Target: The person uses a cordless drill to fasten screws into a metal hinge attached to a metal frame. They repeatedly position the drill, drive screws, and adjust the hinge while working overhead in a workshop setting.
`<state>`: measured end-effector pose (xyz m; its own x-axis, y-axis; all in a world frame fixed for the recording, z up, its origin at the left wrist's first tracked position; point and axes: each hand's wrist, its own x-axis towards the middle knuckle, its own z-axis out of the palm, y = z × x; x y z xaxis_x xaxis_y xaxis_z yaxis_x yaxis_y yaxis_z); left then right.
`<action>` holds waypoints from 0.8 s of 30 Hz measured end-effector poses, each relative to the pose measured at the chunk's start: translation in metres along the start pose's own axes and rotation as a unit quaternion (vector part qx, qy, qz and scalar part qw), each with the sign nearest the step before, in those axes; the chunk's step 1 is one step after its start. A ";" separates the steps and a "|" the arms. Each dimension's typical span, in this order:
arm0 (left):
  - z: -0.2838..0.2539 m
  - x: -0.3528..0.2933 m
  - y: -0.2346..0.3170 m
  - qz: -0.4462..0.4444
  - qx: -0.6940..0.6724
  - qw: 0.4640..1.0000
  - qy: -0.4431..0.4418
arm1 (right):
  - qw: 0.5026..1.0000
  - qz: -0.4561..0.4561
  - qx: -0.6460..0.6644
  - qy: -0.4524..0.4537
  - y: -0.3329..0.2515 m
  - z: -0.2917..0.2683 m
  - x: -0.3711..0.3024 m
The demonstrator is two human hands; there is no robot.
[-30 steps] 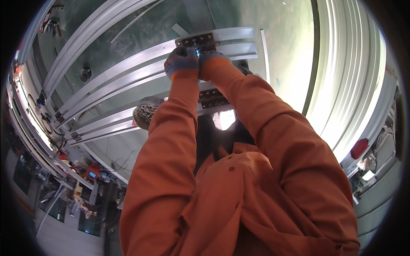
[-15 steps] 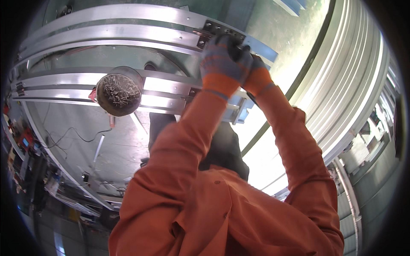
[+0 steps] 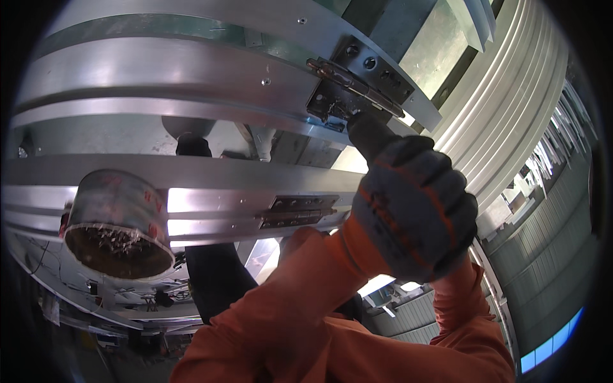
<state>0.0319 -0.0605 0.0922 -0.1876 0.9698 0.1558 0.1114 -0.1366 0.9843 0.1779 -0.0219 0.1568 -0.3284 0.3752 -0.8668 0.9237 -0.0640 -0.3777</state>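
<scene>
My left hand (image 3: 415,204), in a grey glove with orange lines and dark fingertips, is beside a dark metal hinge (image 3: 361,86) on an aluminium profile (image 3: 191,70). Its fingers are curled closed, while one dark gloved digit reaches to the edge of the hinge's lower leaf. Whatever the curled fingers may hold is hidden. Small bits, perhaps screws, lie on that leaf; the upper leaf shows bare holes. Behind the left hand, my right sleeve (image 3: 456,290) rises, but the right hand is covered. A second hinge (image 3: 300,210) sits on the nearer profile.
At the left a round metal tin (image 3: 118,198) of small screws stands on the nearer profiles. Long pale profiles (image 3: 511,96) are stacked along the right. A dark shoe (image 3: 193,145) shows between the two frames.
The view has come closer to the profiles and turned. My hands, earlier together over the hinge, are lower and to the right, leaving most of the hinge visible. My right hand has become hidden.
</scene>
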 end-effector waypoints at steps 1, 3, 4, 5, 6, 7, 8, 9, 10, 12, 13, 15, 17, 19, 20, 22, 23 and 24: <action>0.000 0.000 0.002 -0.005 -0.023 1.000 -0.003 | 1.000 0.024 0.009 -0.003 -0.005 0.000 -0.008; 0.000 -0.002 0.006 -0.014 -0.054 0.998 -0.007 | 0.998 0.056 0.017 -0.008 -0.008 -0.001 -0.010; 0.001 -0.003 0.007 -0.019 -0.061 0.998 -0.007 | 0.998 0.063 0.022 -0.012 -0.007 -0.002 -0.009; 0.001 -0.006 0.008 -0.024 -0.065 0.998 -0.008 | 0.997 0.070 0.027 -0.018 -0.005 -0.002 -0.007; 0.003 -0.006 0.008 -0.030 -0.076 0.997 -0.016 | 0.996 0.084 0.036 -0.020 -0.004 -0.002 -0.008; 0.006 -0.007 0.009 -0.033 -0.083 0.996 -0.018 | 0.995 0.090 0.041 -0.021 -0.002 -0.003 -0.008; 0.007 -0.008 0.009 -0.036 -0.089 0.995 -0.021 | 0.994 0.097 0.046 -0.024 0.000 -0.002 -0.008; 0.006 -0.009 0.010 -0.042 -0.094 0.995 -0.019 | 0.993 0.102 0.048 -0.029 0.000 -0.005 -0.007; 0.007 -0.010 0.010 -0.045 -0.098 0.994 -0.018 | 0.993 0.104 0.051 -0.032 0.001 -0.006 -0.005; 0.011 -0.011 0.010 -0.046 -0.110 0.993 -0.017 | 0.991 0.116 0.057 -0.035 0.004 -0.008 -0.005; 0.011 -0.013 0.011 -0.049 -0.112 0.992 -0.019 | 0.990 0.121 0.063 -0.037 0.003 -0.007 -0.005; 0.016 -0.014 0.014 -0.053 -0.123 0.991 -0.021 | 0.988 0.131 0.069 -0.042 0.005 -0.007 -0.006; 0.018 -0.016 0.017 -0.062 -0.131 0.989 -0.026 | 0.986 0.141 0.075 -0.044 0.005 -0.006 -0.007; 0.015 -0.017 0.013 -0.067 -0.131 0.989 -0.032 | 0.985 0.147 0.079 -0.044 0.006 -0.008 -0.008; 0.015 -0.018 0.013 -0.073 -0.131 0.988 -0.032 | 0.984 0.150 0.081 -0.046 0.007 -0.008 -0.008; 0.014 -0.018 0.011 -0.080 -0.128 0.988 -0.035 | 0.983 0.153 0.085 -0.047 0.007 -0.010 -0.008; 0.014 -0.019 0.012 -0.083 -0.127 0.988 -0.035 | 0.983 0.155 0.087 -0.049 0.006 -0.010 -0.008; 0.013 -0.019 0.011 -0.085 -0.128 0.987 -0.037 | 0.983 0.156 0.088 -0.048 0.006 -0.011 -0.008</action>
<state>0.0497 -0.0774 0.0994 -0.1093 0.9940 -0.0103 -0.1667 -0.0081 0.9860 0.1886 -0.0152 0.1647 -0.0594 0.2230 -0.9730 0.9371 -0.3235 -0.1314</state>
